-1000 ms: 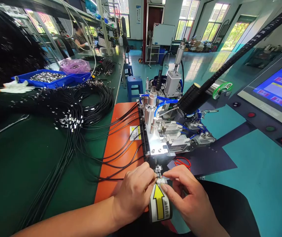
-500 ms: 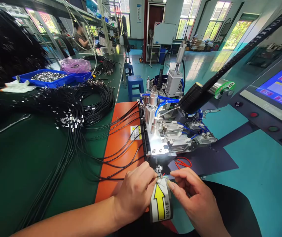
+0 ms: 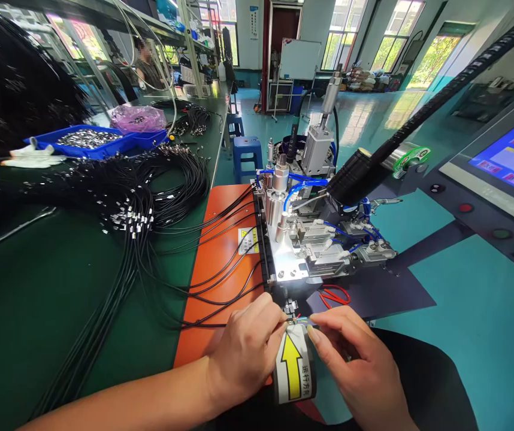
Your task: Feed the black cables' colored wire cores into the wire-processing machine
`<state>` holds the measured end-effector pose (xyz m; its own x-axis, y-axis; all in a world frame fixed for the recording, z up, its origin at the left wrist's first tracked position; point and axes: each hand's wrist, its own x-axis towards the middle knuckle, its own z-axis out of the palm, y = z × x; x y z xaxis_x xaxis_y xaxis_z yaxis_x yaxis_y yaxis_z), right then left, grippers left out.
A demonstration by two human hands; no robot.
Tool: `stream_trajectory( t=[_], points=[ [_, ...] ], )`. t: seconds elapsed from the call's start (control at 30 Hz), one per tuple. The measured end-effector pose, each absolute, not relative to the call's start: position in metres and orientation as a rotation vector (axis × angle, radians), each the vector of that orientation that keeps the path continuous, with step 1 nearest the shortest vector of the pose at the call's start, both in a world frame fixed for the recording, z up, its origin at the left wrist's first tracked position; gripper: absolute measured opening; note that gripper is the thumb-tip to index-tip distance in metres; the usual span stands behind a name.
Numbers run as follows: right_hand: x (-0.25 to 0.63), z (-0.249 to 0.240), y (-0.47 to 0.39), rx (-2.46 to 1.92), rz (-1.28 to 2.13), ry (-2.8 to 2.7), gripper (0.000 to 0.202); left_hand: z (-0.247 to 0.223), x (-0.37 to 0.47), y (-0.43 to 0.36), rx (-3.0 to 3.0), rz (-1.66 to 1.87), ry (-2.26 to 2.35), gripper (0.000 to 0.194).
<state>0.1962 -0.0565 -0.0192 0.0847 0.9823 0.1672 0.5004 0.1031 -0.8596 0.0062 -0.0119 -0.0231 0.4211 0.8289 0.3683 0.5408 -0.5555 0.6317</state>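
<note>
My left hand (image 3: 252, 341) is closed, thumb and index finger pinching the end of a black cable (image 3: 212, 325) that comes in from the left. Thin coloured wires (image 3: 301, 318) stick out of that cable end, over a small metal fixture (image 3: 290, 307) at the machine's near edge. On their other side is my right hand (image 3: 351, 359), fingers curled, thumb and index tips close together at the wire ends; the exact contact is too small to see. Just below both hands is a round grey part with a yellow arrow label (image 3: 292, 368).
The machine (image 3: 302, 239) has metal cylinders and blue tubes, with an orange plate (image 3: 221, 239) carrying several cables. A black lamp arm (image 3: 360, 173) slants above it. Bundled black cables (image 3: 171, 185) and a blue tray (image 3: 122, 146) lie on the green table. A control panel (image 3: 499, 203) stands right.
My right thumb and index finger have come closer together at the wire ends. My left hand has hardly moved.
</note>
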Motion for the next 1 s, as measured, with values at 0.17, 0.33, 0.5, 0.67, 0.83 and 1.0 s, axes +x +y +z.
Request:
stream_trajectory(
  t=[0.17, 0.33, 0.5, 0.67, 0.83, 1.0],
  points=[
    [0.1954, -0.0242, -0.0581, -1.471, 0.603, -1.65, 0.011, -0.0251, 0.006, -0.0119, 2.253, 0.924, 1.159, 0.019],
    [0.1945, -0.0261, -0.0602, -1.419, 0.579, -1.696, 0.015, -0.0252, 0.0052, -0.0116, 2.266, 0.917, 1.163, 0.02],
    [0.1961, -0.0272, -0.0618, -1.419, 0.527, -1.736, 0.016, -0.0251, 0.0052, -0.0122, 2.278, 0.91, 1.183, 0.02],
    [0.1969, -0.0283, -0.0615, -1.451, 0.514, -1.742, 0.017, -0.0264, 0.0057, -0.0121, 2.288, 0.912, 1.186, 0.02],
    [0.1966, -0.0282, -0.061, -1.516, 0.501, -1.68, 0.016, -0.0249, 0.0064, -0.0118, 2.282, 0.917, 1.178, 0.02],
    [0.1976, -0.0266, -0.0552, -1.6, 0.69, -1.544, 0.015, -0.0245, 0.0065, -0.0108, 2.283, 0.928, 1.183, 0.021]
  ],
)
